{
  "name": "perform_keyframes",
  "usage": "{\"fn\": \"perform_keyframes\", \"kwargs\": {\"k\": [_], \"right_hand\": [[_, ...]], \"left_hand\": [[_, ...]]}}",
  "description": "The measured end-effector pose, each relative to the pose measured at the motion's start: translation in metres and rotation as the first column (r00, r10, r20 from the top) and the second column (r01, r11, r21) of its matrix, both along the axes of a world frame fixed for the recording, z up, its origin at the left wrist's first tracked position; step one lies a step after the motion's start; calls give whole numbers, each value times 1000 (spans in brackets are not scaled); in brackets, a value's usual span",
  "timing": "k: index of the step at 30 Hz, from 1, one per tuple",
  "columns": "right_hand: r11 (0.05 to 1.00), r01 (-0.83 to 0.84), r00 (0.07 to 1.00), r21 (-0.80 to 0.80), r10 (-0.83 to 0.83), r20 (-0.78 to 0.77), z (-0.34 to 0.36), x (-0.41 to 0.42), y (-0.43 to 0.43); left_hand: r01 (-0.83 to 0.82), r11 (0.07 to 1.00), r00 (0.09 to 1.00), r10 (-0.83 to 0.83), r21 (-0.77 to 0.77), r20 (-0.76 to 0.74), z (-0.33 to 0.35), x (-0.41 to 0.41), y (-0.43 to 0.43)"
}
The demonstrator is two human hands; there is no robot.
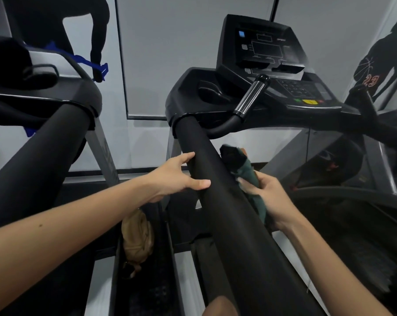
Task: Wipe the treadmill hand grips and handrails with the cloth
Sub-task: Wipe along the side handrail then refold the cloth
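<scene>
the right hand (270,197) has its fingers curled round a dark green cloth (247,173), gripping it about the middle. the cloth's upper end sticks up above the fingers, while its lower end hangs down past the palm. the cloth lies against the right side of the treadmill's long black handrail (236,224), roughly halfway along the part in view. the fingertips there are a little blurred.

the left hand (177,176) holds nothing. its fingers are stretched out along the left side of the same handrail and the thumb lies flat across the top, so it rests on the rail rather than clasping it. the two hands sit opposite one another with the rail between them.

further up, the rail runs into the black console (261,51), whose screen is dark. a silver-banded hand grip (252,95) angles up in front of the keypad, well apart from the cloth. a yellow button (310,102) shows on the panel.

to the left stands a second treadmill (44,137), and a tan bag (137,236) lies low in the gap between the two machines.
</scene>
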State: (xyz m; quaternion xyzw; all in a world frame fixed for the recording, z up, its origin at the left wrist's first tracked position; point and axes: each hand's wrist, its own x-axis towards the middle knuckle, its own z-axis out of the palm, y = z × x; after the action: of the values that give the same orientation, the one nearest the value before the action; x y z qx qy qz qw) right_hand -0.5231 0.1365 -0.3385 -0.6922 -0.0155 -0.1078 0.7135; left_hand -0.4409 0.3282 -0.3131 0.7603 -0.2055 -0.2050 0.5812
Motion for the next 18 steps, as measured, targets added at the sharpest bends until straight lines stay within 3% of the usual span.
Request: {"fn": "perform_keyframes", "kwargs": {"k": [4,6,8,10,14,18], "right_hand": [[948,-87,992,-305,111,64,18,-5,-2],[935,-101,994,-339,111,11,22,9,0],[956,-151,988,-253,139,-64,24,25,3],[982,-178,977,-57,169,-132,21,38,8],[953,-16,971,302,86,-222,3,40,17],[930,8,981,368,65,-185,-18,20,9]], "left_hand": [[-8,1000,1000,7,-23,-24,0,0,-1],[-5,999,1000,4,-33,-30,0,0,-1],[-19,1000,1000,19,-11,-11,1,-1,-1],[-27,1000,1000,27,14,5,2,-2,-1],[-29,999,1000,28,33,1,3,-3,0],[-28,999,1000,28,27,-9,2,-1,0]]}}
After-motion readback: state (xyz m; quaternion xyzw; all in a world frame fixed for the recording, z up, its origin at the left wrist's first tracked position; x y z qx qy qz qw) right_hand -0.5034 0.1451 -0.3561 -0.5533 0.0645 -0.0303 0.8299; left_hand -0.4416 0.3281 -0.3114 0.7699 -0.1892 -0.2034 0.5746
